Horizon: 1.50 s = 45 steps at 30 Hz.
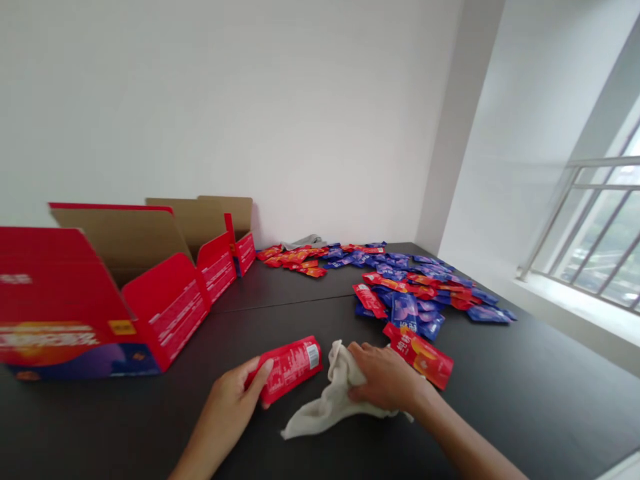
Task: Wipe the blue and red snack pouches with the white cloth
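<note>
My left hand (235,393) grips the near end of a red snack packet (290,367) that lies on the dark table (525,400). Just to its right, my right hand (385,380) rests palm down on a crumpled off-white cloth (330,400), fingers curled over the fabric. Another red packet (423,357) lies against the far side of that hand. Beyond it, several red and blue packets (415,293) are strewn in a pile.
An open red cardboard box (90,313) with raised flaps stands on the left of the table, a second open box (235,240) behind it by the wall. More packets (300,257) lie near the back wall. A barred window (595,233) is at the right.
</note>
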Each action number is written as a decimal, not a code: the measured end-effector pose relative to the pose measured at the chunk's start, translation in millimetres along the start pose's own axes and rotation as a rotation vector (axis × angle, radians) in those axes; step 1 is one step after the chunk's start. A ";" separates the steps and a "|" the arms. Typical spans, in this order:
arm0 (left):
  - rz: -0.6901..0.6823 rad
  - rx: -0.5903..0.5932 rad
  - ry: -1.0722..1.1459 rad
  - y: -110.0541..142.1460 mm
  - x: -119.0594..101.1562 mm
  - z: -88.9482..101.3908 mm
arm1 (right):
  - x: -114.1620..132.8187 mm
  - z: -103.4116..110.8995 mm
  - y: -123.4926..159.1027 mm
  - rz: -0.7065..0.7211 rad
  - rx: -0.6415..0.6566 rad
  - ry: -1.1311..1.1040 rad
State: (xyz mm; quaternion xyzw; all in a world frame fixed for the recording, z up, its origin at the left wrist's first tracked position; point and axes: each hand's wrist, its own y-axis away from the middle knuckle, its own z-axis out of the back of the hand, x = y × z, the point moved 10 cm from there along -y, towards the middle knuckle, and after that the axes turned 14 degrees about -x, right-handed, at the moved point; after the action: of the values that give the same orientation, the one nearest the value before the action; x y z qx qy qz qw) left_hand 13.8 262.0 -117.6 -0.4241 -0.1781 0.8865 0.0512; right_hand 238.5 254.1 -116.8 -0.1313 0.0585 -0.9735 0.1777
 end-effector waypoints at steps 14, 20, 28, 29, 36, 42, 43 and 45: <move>-0.063 0.165 0.036 17.1 -16.7 -36.7 | 73.3 -4.0 -18.9 0.166 -0.331 -0.107; -0.127 0.162 -0.060 16.7 -23.6 -38.3 | 36.7 4.3 -32.2 -0.096 -0.385 0.019; -0.179 0.202 -0.160 22.0 -18.9 -44.8 | 51.8 -3.8 -32.1 0.057 -0.321 -0.013; -0.179 0.210 -0.166 22.8 -20.4 -45.4 | 43.4 -0.2 -34.2 0.005 -0.343 0.008; -0.177 0.227 -0.201 25.0 -23.7 -45.9 | 58.2 -1.3 -32.1 0.126 -0.292 -0.023; -0.212 0.246 -0.250 28.3 -24.0 -50.4 | 28.6 7.6 -38.7 -0.047 -0.366 0.045; -0.213 0.251 -0.256 28.8 -23.9 -51.2 | 22.5 9.8 -39.9 -0.075 -0.382 0.055; -0.216 0.257 -0.260 28.9 -24.0 -51.6 | 22.8 8.7 -41.0 -0.050 -0.370 0.042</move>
State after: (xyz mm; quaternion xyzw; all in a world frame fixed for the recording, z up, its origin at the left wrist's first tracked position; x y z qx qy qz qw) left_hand 70.5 243.3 -140.2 -0.2746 -0.1132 0.9385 0.1761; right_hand 206.8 283.5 -96.5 -0.1427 0.2368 -0.9528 0.1251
